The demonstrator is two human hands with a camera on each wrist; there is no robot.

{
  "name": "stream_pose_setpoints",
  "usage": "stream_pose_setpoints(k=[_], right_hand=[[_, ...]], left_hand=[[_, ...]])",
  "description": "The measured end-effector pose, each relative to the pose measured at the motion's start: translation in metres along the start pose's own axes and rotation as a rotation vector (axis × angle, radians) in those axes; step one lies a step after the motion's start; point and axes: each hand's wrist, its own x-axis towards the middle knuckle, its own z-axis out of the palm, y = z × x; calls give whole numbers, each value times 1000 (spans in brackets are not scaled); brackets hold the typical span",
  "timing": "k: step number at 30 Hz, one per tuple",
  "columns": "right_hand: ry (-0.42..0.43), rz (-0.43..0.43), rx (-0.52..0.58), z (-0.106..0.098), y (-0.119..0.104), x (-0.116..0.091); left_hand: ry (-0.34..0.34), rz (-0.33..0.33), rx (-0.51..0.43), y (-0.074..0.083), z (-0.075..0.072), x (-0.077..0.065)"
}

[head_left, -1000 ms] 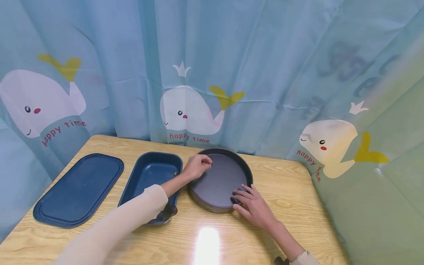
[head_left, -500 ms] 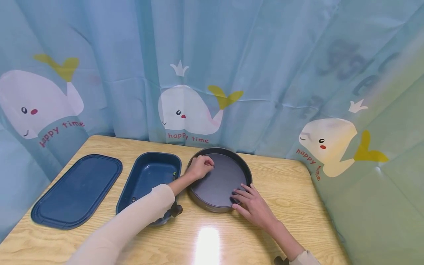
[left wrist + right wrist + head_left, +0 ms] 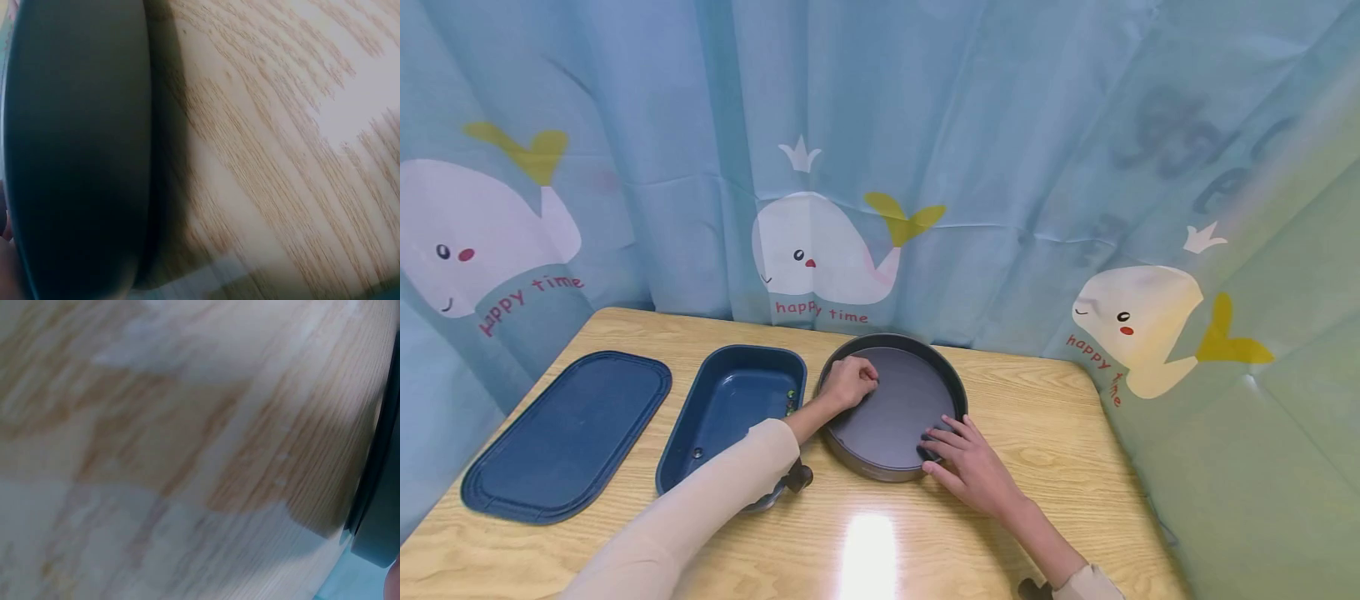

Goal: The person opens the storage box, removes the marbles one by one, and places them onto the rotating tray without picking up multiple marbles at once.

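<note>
My left hand [image 3: 850, 382] reaches over the left side of a round dark grey cake pan [image 3: 901, 400], fingers curled and fingertips brought together. I cannot tell whether something small is between them. My right hand [image 3: 973, 465] lies at the pan's front right rim, its spread fingers reaching over the rim. The pan's dark outer wall fills the left of the left wrist view. To its left stands a deep blue rectangular tray [image 3: 741, 396], partly behind my left forearm. Several small glassy balls lie in it, one [image 3: 697, 452] at the left side, others [image 3: 791, 396] by the right wall.
A flat blue lid [image 3: 568, 433] with rounded corners lies at the far left of the wooden table [image 3: 1037, 400]. A light blue curtain [image 3: 1000, 167] with printed whales hangs behind the table and along its right side.
My left hand shifts slightly further over the pan and lowers a little, and more of the balls in the tray come into sight. The right hand stays at the rim.
</note>
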Motion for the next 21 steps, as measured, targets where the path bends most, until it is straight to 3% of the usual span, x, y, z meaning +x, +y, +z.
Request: stream_pose_setpoints(k=[11, 21], right_hand=[[-5, 8, -9, 1, 1, -1], [-4, 6, 1, 1, 0, 1]], left_hand=[[-27, -18, 32, -4, 8, 1], [-30, 5, 40, -5, 9, 2]])
